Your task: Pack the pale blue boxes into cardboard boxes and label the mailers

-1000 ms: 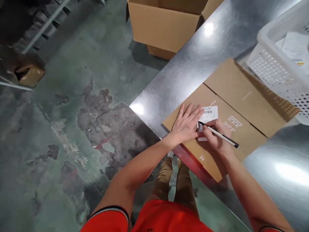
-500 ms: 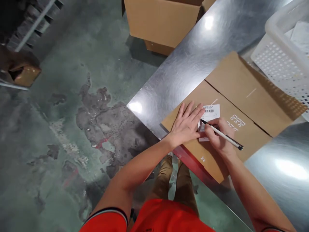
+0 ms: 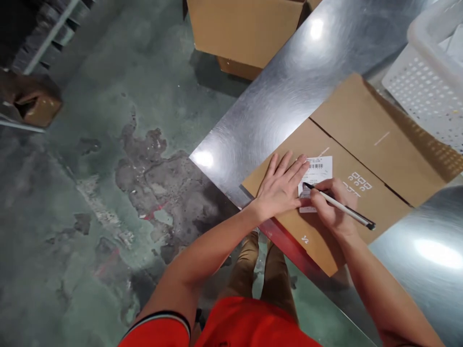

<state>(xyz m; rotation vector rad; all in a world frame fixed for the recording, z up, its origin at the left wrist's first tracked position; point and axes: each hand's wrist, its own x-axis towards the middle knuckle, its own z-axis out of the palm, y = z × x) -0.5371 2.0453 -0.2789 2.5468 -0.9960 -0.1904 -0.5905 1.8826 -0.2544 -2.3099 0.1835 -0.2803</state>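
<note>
A flattened cardboard box (image 3: 365,140) with white printed marks lies on a shiny metal table. On it is a white paper label (image 3: 321,169) with a barcode. My left hand (image 3: 280,185) rests flat with fingers spread, pressing the label's left edge against the cardboard. In my right hand (image 3: 334,205) is a pen (image 3: 349,212) with a white barrel and black ends, held in a writing grip. Its dark tip is at the lower middle of the label. Part of the label's lower area is hidden by my fingers.
A white perforated plastic basket (image 3: 423,86) holding papers stands at the upper right, against the cardboard. The metal table (image 3: 249,125) has its corner at the left. Beyond it on the floor stands an open cardboard box (image 3: 242,29); another box (image 3: 43,108) sits far left.
The pen tip has shifted slightly right and down over the label, and the right hand has moved with it. The cardboard and label sit slightly further right in view. My left hand stays flat.
</note>
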